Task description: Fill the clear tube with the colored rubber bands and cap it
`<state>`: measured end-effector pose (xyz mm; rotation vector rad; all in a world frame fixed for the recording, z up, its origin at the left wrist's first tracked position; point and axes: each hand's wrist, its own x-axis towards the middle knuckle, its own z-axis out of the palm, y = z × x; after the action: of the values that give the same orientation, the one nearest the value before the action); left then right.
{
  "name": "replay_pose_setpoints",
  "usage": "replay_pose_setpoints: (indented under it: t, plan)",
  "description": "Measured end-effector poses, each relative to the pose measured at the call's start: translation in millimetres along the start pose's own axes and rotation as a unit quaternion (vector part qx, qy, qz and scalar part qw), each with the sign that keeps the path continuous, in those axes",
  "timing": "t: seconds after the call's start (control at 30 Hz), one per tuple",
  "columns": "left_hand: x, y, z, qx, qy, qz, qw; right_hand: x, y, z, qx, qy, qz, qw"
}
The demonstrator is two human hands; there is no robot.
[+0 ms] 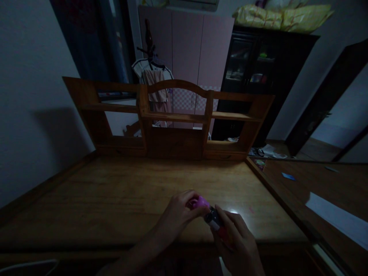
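Over the near edge of a wooden desk (120, 199), both my hands meet on a small object. My left hand (179, 212) is closed, its fingers pinching a bright pink rounded piece (199, 201). My right hand (237, 239) is closed around a small dark and white part (213, 218) that joins the pink piece; a reddish bit shows under its fingers. What the object is I cannot make out in the dim light.
A wooden shelf unit (172, 119) stands along the desk's back edge. A darker table (322, 191) with a white sheet (336, 216) and small cards adjoins on the right. Behind are a pink wardrobe (198, 50), hanging clothes (155, 82) and a dark cabinet (258, 69).
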<state>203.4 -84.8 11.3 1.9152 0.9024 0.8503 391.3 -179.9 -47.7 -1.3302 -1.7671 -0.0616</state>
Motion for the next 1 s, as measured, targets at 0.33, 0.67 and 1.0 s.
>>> replay_pose_setpoints:
  t: [0.33,0.67,1.0]
  plan:
    - [-8,1,-20.1,-0.045,-0.110,0.075,0.990,-10,-7,-14,0.132,-0.087,0.099,0.982]
    - [-22,-1,-29.7,-0.188,-0.232,0.075,0.952,-31,-7,0,0.410,-0.122,0.384,0.818]
    - [-23,4,-49.5,0.061,-0.199,0.075,0.975,-17,-24,1,0.365,-0.099,0.399,0.835]
